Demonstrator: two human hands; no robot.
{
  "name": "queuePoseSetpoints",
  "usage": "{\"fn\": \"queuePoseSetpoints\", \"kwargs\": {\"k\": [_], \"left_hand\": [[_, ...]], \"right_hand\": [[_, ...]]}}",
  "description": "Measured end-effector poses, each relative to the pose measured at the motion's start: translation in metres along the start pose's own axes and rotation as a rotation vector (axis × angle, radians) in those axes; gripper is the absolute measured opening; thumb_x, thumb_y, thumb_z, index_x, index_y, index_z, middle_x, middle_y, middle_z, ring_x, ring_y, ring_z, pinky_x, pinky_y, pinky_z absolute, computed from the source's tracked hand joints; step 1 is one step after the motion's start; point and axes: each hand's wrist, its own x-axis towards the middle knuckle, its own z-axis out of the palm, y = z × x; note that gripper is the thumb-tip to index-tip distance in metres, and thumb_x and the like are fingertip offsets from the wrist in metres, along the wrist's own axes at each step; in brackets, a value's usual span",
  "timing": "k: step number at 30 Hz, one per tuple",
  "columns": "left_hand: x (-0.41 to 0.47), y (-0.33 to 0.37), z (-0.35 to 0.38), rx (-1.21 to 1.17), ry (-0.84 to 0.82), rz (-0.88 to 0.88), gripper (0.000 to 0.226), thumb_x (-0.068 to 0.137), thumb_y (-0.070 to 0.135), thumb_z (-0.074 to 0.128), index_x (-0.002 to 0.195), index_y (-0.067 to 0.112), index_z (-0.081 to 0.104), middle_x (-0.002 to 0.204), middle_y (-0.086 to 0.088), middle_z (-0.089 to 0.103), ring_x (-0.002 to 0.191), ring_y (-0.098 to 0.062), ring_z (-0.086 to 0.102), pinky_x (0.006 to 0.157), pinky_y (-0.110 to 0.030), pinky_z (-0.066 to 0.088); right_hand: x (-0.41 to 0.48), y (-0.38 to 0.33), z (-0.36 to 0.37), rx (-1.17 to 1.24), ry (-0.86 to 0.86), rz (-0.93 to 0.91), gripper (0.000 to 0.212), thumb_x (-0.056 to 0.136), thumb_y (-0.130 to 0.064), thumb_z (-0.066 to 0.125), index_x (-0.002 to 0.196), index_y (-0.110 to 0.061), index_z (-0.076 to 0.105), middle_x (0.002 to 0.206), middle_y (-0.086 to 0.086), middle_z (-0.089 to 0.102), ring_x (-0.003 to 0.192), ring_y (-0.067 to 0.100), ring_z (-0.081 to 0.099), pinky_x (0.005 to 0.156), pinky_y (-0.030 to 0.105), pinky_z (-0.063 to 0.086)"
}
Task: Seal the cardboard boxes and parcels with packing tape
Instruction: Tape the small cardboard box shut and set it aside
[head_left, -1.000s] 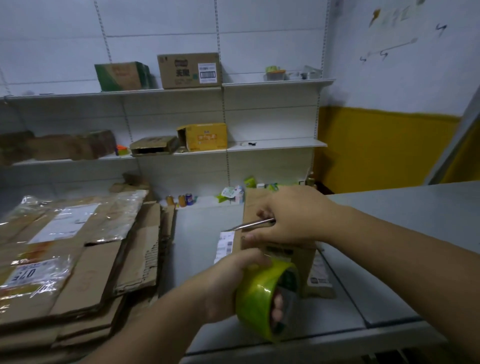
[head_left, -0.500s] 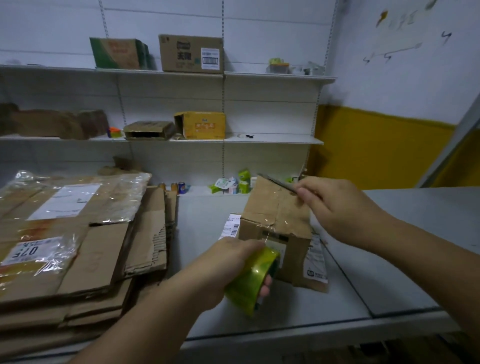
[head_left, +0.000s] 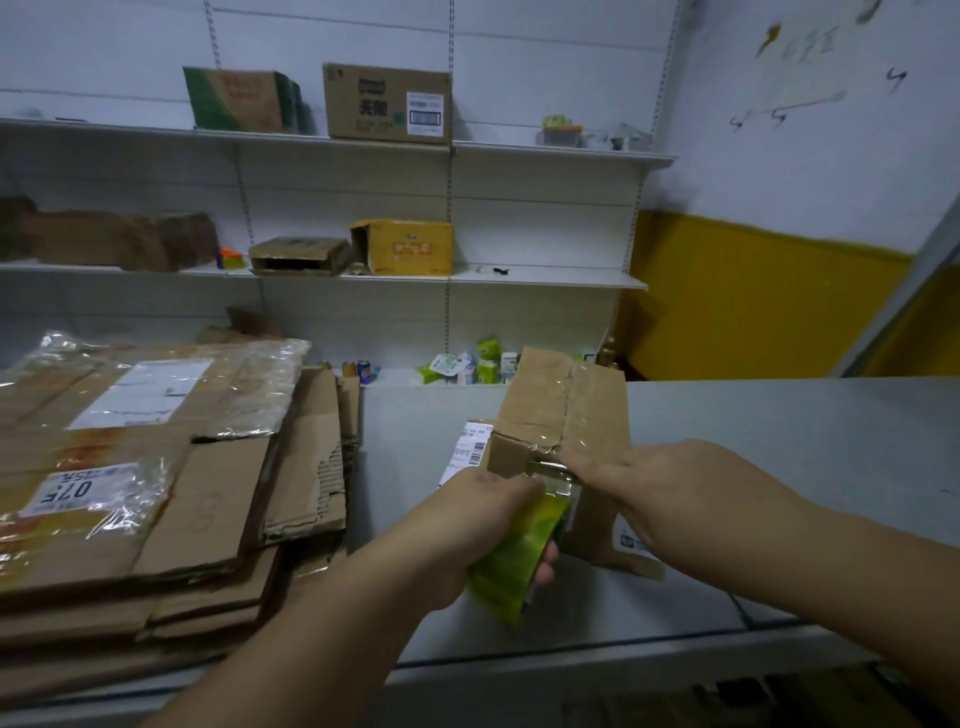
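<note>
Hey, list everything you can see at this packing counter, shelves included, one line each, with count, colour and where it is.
Taped cardboard parcel: one, brown, on the grey counter.
Packing tape roll: one, green-yellow, in the left hand.
Flattened cardboard stack: one, brown, counter's left side.
Barcode-labelled cardboard box: one, brown, top shelf.
Green printed box: one, green and brown, top shelf.
Yellow cardboard box: one, yellow, middle shelf.
Flat open box: one, dark brown, middle shelf.
Small packets: several, green-white, behind the parcel.
Left hand: grips the tape roll.
Right hand: at the parcel's near top edge.
</note>
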Motion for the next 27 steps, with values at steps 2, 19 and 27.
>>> {"fn": "queuePoseSetpoints", "kwargs": {"k": [2, 19, 27], "left_hand": [[0.000, 0.000, 0.000, 0.005, -0.001, -0.005, 0.031, 0.099, 0.025, 0.044, 0.089, 0.000, 0.059, 0.059, -0.011, 0.062, 0.047, -0.020, 0.059, 0.052, -0.023, 0.051], [0.003, -0.001, -0.008, 0.024, 0.020, -0.038, 0.031, 0.099, 0.026, 0.044, 0.090, 0.000, 0.058, 0.060, -0.012, 0.063, 0.048, -0.020, 0.060, 0.053, -0.024, 0.051], [0.004, -0.001, -0.008, 0.015, 0.020, -0.032, 0.029, 0.099, 0.024, 0.045, 0.091, 0.000, 0.060, 0.062, -0.013, 0.063, 0.048, -0.020, 0.059, 0.051, -0.024, 0.051]], "right_hand": [[0.003, -0.004, -0.004, -0.073, -0.062, 0.007, 0.070, 0.098, -0.028, 0.044, 0.151, -0.037, -0.001, 0.126, 0.004, 0.053, 0.107, 0.022, 0.055, 0.071, 0.027, 0.032], [-0.027, 0.017, 0.018, -0.005, 0.040, 0.052, 0.054, 0.100, -0.030, 0.028, 0.149, -0.046, 0.009, 0.098, -0.005, 0.056, 0.075, 0.010, 0.043, 0.061, 0.024, 0.035], [0.008, -0.004, 0.000, -0.021, 0.277, -0.073, 0.049, 0.087, -0.027, 0.042, 0.134, -0.035, 0.052, 0.071, -0.004, 0.063, 0.052, 0.012, 0.040, 0.047, 0.014, 0.006]]}}
